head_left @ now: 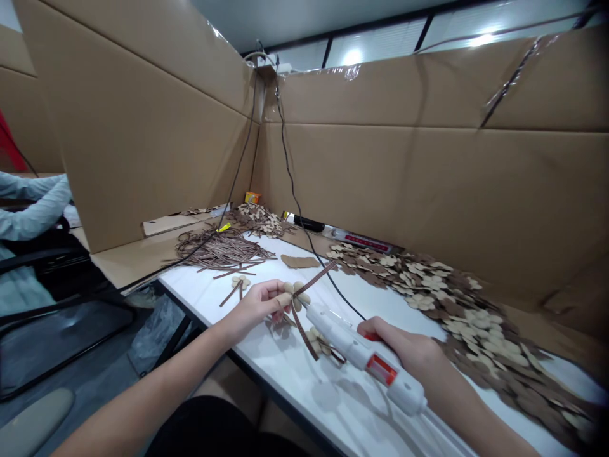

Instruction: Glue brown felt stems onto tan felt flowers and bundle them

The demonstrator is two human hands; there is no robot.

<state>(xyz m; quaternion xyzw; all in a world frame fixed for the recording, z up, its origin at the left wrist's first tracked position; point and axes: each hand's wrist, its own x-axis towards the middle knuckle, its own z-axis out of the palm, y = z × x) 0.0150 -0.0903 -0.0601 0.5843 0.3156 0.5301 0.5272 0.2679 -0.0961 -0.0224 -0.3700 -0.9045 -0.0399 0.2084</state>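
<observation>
My left hand (267,301) pinches a small beige flower cutout (301,293) above the table, its fingers closed on the edge. Crossing that flower is a brown stitched strip (304,333), with one end rising to the right and the other hanging down. Wrapped round a white hot glue gun (352,346) is my right hand (404,346). The gun's nozzle points up-left and meets the strip and flower, though exact contact cannot be made out. Just below, more beige flowers with strips (320,343) lie on the table. Another flower with a strip (240,282) rests left of my left hand.
A heap of brown strips (221,247) lies at the back left. Beige and brown flower cutouts (428,279) spread along the right side. Black cables (292,181) hang from the corner between cardboard walls (380,171). Another person's sleeve (35,206) shows at far left.
</observation>
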